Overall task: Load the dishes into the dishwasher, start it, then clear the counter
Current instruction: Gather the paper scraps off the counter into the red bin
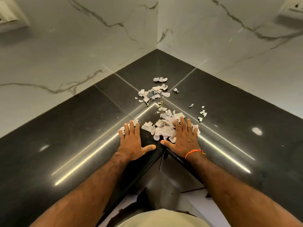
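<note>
Hands corral torn paper at the table's inner corner

Hands lie flat on the dark table (65, 141), palms down and fingers straight, gripping nothing. The left hand (133, 141) rests with its fingertips touching a few scraps at the left edge of the near heap. The right hand (183, 140), with an orange thread (194, 152) at the wrist, lies partly on top of the paper scraps (161, 129), fingers spread over them. The two thumbs point toward each other just short of the table's front corner, so the hands form a funnel; this looks like a sweep meant to drag the litter toward the edge, the flat palms serving as scrapers because the bits are too small and many to pick up singly.

Beyond the fingers, a second cluster of scraps (154, 94) sits nearer the wall corner, and stray bits (203, 113) lie off to the right, well apart from either hand. These would need another pass. Marble-patterned walls (82, 46) meet behind the table. No dishes or dishwasher are in view, so the work seems to be at the counter-clearing stage.
</note>
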The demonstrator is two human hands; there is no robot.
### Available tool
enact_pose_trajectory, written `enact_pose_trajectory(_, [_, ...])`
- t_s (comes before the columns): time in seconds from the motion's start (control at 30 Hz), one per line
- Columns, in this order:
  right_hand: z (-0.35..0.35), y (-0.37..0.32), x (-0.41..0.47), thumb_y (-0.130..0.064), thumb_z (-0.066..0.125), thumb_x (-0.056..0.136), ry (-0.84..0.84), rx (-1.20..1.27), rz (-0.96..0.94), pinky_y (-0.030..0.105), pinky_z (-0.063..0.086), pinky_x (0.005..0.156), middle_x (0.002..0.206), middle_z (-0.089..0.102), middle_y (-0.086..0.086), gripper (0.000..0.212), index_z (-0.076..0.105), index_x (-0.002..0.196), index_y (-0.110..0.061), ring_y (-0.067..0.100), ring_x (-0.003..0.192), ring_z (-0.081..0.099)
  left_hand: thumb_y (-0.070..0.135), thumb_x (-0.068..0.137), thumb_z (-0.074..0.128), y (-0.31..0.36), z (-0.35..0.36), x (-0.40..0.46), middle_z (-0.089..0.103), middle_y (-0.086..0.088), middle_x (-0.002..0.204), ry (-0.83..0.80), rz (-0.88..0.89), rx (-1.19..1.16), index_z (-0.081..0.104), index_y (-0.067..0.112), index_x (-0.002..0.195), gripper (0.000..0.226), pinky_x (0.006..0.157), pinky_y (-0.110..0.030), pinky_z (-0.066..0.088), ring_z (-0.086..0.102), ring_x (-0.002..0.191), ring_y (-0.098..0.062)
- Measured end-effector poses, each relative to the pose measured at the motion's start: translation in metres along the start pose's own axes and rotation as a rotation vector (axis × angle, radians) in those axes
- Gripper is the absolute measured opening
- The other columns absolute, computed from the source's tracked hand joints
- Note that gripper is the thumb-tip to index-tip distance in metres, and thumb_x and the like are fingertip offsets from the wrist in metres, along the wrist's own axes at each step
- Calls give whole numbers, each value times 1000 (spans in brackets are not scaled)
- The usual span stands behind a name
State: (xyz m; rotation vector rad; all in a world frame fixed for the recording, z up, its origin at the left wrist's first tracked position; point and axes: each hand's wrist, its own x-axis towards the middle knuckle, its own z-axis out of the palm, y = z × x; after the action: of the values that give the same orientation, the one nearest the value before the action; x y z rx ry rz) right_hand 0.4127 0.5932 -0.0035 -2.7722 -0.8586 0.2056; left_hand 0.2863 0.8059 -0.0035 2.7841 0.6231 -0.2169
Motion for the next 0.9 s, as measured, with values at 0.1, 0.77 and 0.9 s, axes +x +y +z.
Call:
enact_pose_trajectory(0.1, [5,-1,9,-99,30,68,14,-16,72,64,-6,119,168,-8,3,120,8,159,-23,30,154,-14,102,64,38,6,1,23,-20,-12,168,7,111,-22,-16,16,160,139,123,-59,-10,-25,153,-31])
enact_pose_trajectory(0.77, [-15,80,127,-58,36,100,275,121,491,58,7,123,165,19,15,67,35,154,-18,40,152,8,69,94,40,103,-12,141,-6,-6,171,165,366,18,16,17,162,89,125,-52,-9,-18,155,-21])
enact_pose_trajectory(0.9, [-7,74,139,-65,18,100,181,99,449,54,4,124,166,11,17,79,22,158,-10,35,154,2,68,95,43,104,-15,159,-12,-7,170,113,329,92,11,18,163,90,124,-52,-11,-20,155,-23])
